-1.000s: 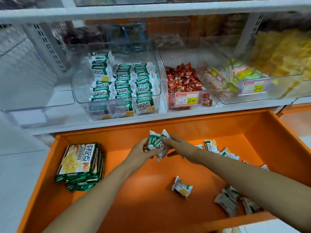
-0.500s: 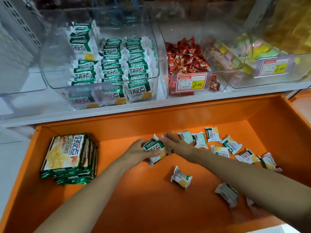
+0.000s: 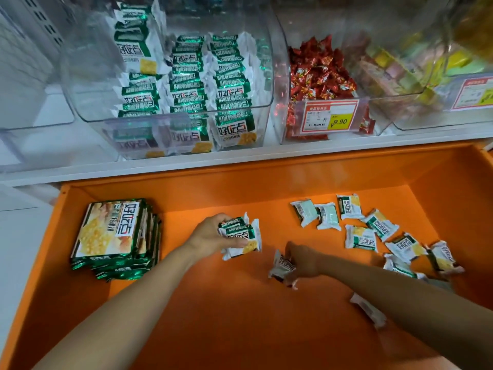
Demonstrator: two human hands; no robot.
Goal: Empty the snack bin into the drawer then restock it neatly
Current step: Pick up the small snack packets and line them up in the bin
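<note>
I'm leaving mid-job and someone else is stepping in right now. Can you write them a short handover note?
Left hand: holds a small stack of packets.
Right hand: grips a single packet.
Clear bin on the shelf: holds three rows of packets.
Orange drawer: loose packets lie scattered at its right, large bags stacked at its left.
Done: most of the restocking, it seems.
Left: gather the loose packets and row them neatly in the bin.
</note>
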